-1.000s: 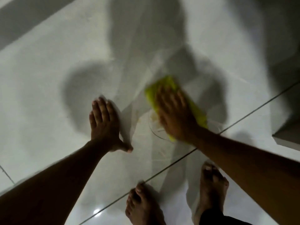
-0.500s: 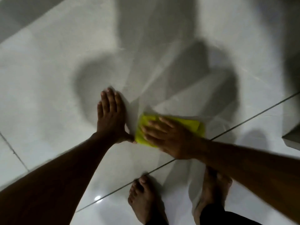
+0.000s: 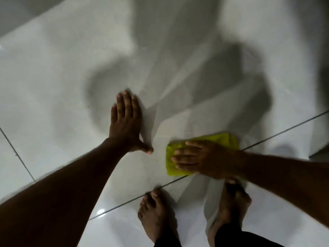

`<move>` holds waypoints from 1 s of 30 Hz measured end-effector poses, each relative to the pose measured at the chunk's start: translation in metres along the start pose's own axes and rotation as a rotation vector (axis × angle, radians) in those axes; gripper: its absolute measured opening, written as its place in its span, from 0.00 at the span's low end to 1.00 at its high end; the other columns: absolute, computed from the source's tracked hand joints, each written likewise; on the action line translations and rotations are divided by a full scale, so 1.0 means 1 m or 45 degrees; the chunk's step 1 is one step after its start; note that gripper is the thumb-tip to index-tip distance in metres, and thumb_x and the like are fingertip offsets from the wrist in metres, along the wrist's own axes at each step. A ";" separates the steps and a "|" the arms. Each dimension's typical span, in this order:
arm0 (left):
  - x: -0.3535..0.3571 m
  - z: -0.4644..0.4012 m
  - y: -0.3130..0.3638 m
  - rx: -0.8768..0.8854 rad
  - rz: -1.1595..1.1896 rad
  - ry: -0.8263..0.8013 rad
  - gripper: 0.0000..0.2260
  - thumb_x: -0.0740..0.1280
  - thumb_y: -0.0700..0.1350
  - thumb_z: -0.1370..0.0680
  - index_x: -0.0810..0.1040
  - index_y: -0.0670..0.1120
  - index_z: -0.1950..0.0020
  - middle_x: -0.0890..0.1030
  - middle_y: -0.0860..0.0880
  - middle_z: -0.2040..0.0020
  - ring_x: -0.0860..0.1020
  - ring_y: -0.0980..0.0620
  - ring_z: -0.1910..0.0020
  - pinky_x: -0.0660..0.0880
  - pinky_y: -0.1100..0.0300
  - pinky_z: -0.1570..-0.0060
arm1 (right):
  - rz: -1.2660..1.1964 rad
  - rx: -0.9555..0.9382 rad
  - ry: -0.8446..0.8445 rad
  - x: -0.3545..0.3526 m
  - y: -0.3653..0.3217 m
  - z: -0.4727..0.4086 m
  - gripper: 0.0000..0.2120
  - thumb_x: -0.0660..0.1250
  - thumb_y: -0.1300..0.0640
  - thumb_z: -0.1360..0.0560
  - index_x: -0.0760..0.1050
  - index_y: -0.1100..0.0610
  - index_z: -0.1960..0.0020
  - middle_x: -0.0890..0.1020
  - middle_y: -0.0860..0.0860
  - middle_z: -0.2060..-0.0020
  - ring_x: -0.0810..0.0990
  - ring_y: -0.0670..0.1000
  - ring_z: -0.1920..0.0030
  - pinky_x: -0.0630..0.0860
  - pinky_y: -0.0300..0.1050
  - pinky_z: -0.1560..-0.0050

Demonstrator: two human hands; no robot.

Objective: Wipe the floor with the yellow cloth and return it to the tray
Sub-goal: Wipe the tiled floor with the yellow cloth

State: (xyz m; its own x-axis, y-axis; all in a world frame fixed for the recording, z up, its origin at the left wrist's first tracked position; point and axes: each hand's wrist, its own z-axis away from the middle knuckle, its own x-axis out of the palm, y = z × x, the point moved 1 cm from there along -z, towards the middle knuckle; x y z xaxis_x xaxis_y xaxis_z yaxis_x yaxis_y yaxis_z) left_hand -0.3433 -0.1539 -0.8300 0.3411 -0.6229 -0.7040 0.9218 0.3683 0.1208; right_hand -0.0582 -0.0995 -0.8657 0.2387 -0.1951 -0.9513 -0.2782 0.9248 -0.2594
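The yellow cloth (image 3: 203, 154) is sliding away from the left hand (image 3: 125, 125), having touched its thumb half a second ago; a gap is now showing. The right hand (image 3: 204, 160) is pressing it flat with fingers (image 3: 179, 158) spread, not gripping. The left hand is lying open on the floor (image 3: 53, 90). No container is showing.

- indoor room, likely a home; exact room cannot be told.
- glossy pale floor tiles (image 3: 53, 90) with thin dark grout lines (image 3: 277, 135).
- bare feet (image 3: 156, 216) on the tile.
- lamp glare spot (image 3: 100, 211) and hard overlapping shadows: artificial light.
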 end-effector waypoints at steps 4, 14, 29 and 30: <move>0.000 -0.003 0.007 -0.010 -0.034 0.014 0.81 0.76 0.72 0.57 0.28 0.37 0.26 0.30 0.33 0.24 0.29 0.32 0.26 0.36 0.39 0.27 | 0.193 0.057 -0.001 -0.005 0.080 0.016 0.28 0.52 0.50 0.20 0.57 0.51 0.20 0.61 0.55 0.21 0.61 0.60 0.22 0.55 0.61 0.24; -0.003 -0.003 0.009 -0.030 -0.054 -0.001 0.81 0.77 0.71 0.57 0.26 0.35 0.28 0.30 0.31 0.25 0.29 0.30 0.27 0.38 0.39 0.25 | 0.116 -0.140 0.008 -0.020 0.073 -0.021 0.28 0.60 0.45 0.19 0.61 0.52 0.21 0.63 0.53 0.21 0.61 0.59 0.21 0.63 0.61 0.24; -0.003 -0.004 0.008 -0.026 -0.043 -0.035 0.80 0.75 0.74 0.56 0.25 0.38 0.27 0.26 0.33 0.26 0.25 0.34 0.28 0.38 0.40 0.25 | 0.069 0.452 0.042 -0.045 0.098 -0.056 0.33 0.59 0.47 0.21 0.53 0.52 0.19 0.58 0.55 0.19 0.55 0.61 0.20 0.54 0.61 0.21; -0.003 -0.004 0.009 -0.027 -0.033 -0.039 0.81 0.75 0.74 0.56 0.25 0.37 0.27 0.26 0.33 0.26 0.25 0.34 0.28 0.37 0.40 0.25 | 0.163 0.284 0.011 -0.044 0.119 -0.037 0.34 0.59 0.46 0.22 0.54 0.52 0.19 0.59 0.55 0.20 0.57 0.61 0.20 0.54 0.60 0.21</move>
State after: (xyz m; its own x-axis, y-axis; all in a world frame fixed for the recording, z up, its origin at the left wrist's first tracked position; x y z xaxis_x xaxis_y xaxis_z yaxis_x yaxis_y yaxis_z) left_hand -0.3374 -0.1458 -0.8293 0.3232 -0.6528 -0.6852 0.9264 0.3661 0.0882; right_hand -0.1365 0.0069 -0.8609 0.2064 -0.0740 -0.9757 -0.0934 0.9911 -0.0950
